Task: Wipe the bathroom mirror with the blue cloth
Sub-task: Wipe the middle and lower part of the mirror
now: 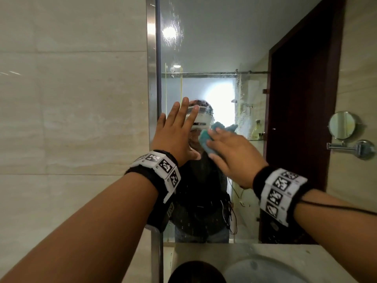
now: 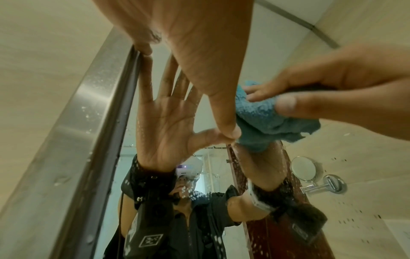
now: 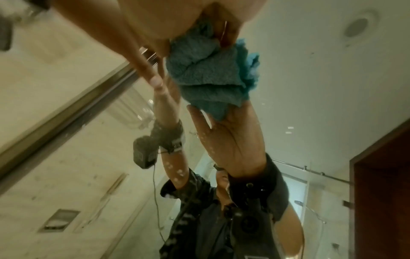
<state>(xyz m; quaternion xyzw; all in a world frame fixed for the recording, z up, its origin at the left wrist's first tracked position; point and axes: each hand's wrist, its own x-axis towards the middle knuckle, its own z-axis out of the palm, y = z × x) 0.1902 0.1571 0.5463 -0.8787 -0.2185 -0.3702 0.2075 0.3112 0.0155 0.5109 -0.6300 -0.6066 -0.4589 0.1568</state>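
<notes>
The bathroom mirror (image 1: 214, 48) has a steel frame (image 1: 152, 58) along its left edge, and droplets speckle the glass. My left hand (image 1: 179, 127) lies flat on the mirror beside the frame, fingers spread and straight. From the left wrist its thumb tip (image 2: 230, 129) touches the glass. Just right of it, my right hand (image 1: 228, 152) presses the bunched blue cloth (image 1: 205, 139) against the mirror. Thumb and fingers of the right hand (image 2: 343, 91) pinch the blue cloth (image 2: 261, 122). In the right wrist view the cloth (image 3: 206, 73) hangs from under my palm onto the glass.
A beige tiled wall (image 1: 71, 119) lies left of the frame. On the right wall hangs a round shaving mirror (image 1: 341, 125) on a chrome arm. Below are the stone counter (image 1: 204, 252) and a white basin (image 1: 265, 270). The glass reflects a dark door and a shower screen.
</notes>
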